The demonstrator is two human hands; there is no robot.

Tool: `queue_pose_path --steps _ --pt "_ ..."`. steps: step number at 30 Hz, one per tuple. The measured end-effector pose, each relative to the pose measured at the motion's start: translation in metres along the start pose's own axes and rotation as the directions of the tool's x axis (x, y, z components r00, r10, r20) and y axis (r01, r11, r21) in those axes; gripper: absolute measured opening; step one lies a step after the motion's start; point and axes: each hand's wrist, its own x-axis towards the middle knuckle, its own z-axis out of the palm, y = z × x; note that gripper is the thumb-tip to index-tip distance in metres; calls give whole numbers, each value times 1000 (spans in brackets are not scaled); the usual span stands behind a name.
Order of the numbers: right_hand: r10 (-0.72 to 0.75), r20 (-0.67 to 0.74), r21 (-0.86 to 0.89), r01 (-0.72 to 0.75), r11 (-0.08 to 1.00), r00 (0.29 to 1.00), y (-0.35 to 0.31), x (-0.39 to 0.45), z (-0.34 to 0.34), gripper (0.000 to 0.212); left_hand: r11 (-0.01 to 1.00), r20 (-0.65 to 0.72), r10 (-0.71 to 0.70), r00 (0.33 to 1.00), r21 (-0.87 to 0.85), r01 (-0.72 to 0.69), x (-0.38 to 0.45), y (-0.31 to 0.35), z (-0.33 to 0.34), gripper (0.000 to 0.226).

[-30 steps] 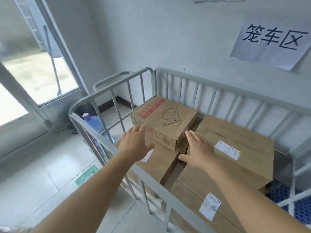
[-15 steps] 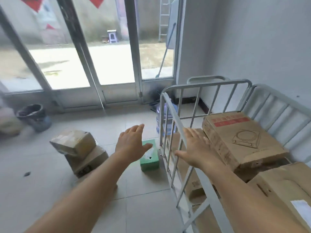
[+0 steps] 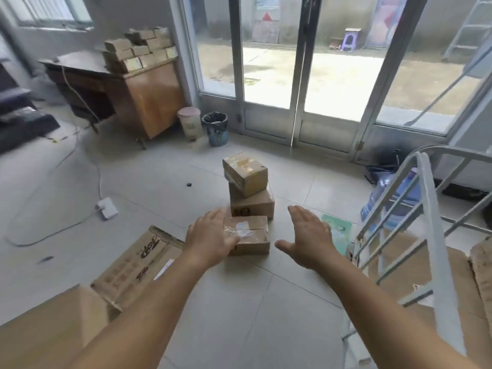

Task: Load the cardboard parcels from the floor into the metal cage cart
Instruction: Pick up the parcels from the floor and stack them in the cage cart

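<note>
My left hand and right hand are spread, holding nothing, either side of the taped parcel on the floor. It looks light and stiff; I'd clasp its two short ends, wary of slick tape.

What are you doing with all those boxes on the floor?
A person is picking up cardboard parcels to put into the metal cage cart on the right. Both hands are open and reaching toward the small taped parcel on the floor: the left hand is over its left edge, the right hand is off to its right. Two more parcels are stacked just behind it.
</note>
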Motion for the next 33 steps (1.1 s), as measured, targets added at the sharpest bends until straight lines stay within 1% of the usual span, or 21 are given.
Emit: queue_pose_path --steps 3,7,12,16,20,23,28,33 --pt "-98 52 -1 98 995 994 -48 4 20 89 988 -1 -153 988 -21 153 -30 -55 -5 76" --pt "-216 114 11 216 976 970 -121 -1 56 88 945 -16 -324 946 -47 323 -79 -136 -11 78" --pt "-328 216 41 327 944 920 -216 -29 107 88 861 -23 -508 861 -43 507 -156 -226 -17 79" --pt "-386 283 54 387 920 878 -276 -55 148 88 793 -10 -606 795 -90 603 -211 -283 -20 75" --pt "-398 328 66 399 915 857 -322 -72 180 83 738 28 -667 744 -113 666 -247 -331 -19 76" --pt "-405 345 40 418 908 847 -344 -74 199 81 714 60 -688 723 -126 689 -256 -356 -12 77" --pt "-401 351 20 421 907 846 -363 -48 222 83 718 77 -674 735 -167 676 -238 -375 -2 77" --pt "-406 359 -17 440 898 841 -367 3 238 84 719 91 -671 736 -165 676 -188 -386 9 77"
